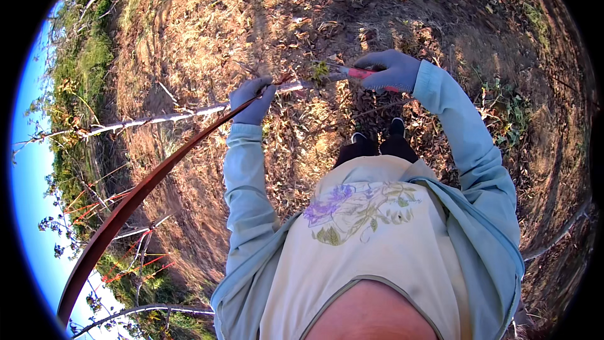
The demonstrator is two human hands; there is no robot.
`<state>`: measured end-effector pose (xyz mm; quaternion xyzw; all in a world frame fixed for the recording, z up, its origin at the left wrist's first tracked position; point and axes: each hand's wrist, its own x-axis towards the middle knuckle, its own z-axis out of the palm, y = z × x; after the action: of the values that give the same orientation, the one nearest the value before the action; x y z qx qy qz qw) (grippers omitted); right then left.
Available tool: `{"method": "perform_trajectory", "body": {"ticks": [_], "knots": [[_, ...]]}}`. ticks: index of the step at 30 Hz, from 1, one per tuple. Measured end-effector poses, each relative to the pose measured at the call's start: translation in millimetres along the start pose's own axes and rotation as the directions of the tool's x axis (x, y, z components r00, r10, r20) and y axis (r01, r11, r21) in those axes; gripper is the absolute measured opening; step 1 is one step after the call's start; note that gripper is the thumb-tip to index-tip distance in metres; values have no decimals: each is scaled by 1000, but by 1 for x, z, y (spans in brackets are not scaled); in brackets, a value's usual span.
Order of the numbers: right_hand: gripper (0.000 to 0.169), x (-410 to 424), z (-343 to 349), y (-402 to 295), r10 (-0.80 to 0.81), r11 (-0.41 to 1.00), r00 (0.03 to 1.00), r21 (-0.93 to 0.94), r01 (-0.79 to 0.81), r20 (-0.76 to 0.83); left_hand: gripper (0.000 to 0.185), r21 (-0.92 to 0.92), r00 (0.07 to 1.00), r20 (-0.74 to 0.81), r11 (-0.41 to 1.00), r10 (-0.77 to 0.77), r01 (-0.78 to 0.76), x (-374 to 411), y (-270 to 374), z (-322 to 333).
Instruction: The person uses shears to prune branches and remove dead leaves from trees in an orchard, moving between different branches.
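Observation:
My left hand [255,100], in a grey glove, is closed around a thin reddish-brown branch [160,172], which curves down to the lower left and looks large near the camera. Just beyond that hand a pale, slender trunk [207,110] runs across the view. My right hand [390,72], gloved too, grips pruning shears [359,73] with red handles. Their blades point left, above the pale trunk and close to a small green leaf cluster [321,71]. Whether the blades touch anything cannot be told.
Dry leaves and grass cover the ground [292,165]. Pale branches [146,309] stand at lower left, near red ties [94,205]. Another branch [559,236] curves at lower right. Green weeds [509,113] grow at right. My shoes [397,126] show below the shears.

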<state>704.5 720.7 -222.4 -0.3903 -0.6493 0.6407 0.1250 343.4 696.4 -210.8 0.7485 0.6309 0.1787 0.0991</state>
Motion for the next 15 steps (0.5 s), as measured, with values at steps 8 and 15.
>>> {"method": "perform_trajectory", "body": {"ticks": [8, 15], "knots": [[70, 22, -14, -39, -20, 941, 996, -335, 49, 92, 19, -48, 1000, 6, 999, -19, 19, 0, -6, 6], [70, 58, -9, -41, 71, 976, 987, -214, -40, 142, 17, -113, 999, -12, 993, -42, 40, 1, -8, 10]]}}
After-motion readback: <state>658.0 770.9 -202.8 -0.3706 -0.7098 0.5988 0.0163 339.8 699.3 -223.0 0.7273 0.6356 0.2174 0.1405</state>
